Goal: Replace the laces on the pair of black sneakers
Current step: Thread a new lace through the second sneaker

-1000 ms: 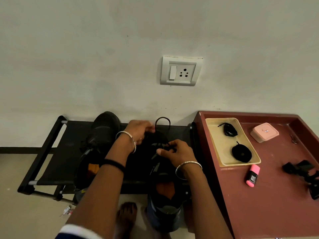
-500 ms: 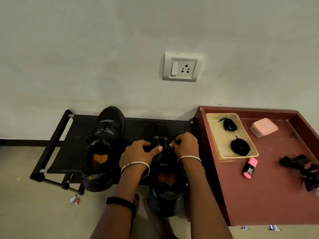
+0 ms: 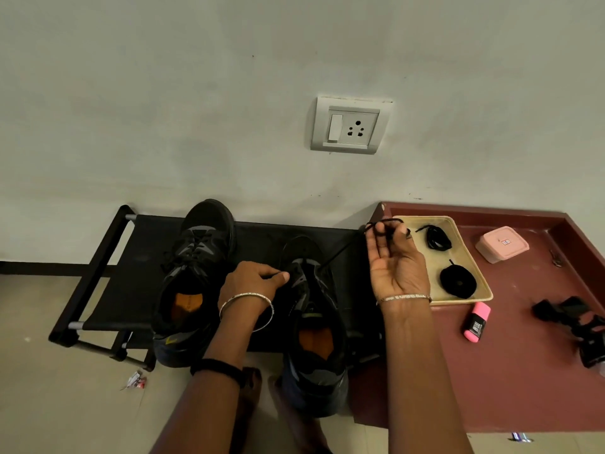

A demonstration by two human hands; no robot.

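Two black sneakers stand on a black shoe rack (image 3: 108, 257). The left sneaker (image 3: 193, 273) is laced. My left hand (image 3: 252, 283) grips the upper of the right sneaker (image 3: 314, 339) near its eyelets. My right hand (image 3: 394, 260) is raised to the right, palm up, its fingertips curled round a black lace (image 3: 340, 252) that runs taut down to the right sneaker. A loose lace bundle (image 3: 437, 237) and a coiled lace (image 3: 457, 282) lie in a beige tray (image 3: 471, 257).
A maroon table (image 3: 523, 371) stands on the right with a pink box (image 3: 502, 244), a pink highlighter (image 3: 477, 322) and a black object (image 3: 576, 322). A wall socket (image 3: 352, 126) sits above. My bare feet (image 3: 248, 398) are on the floor.
My right hand has left the sneaker and moved up and right, drawing the lace out. My left hand has stayed on the right sneaker.
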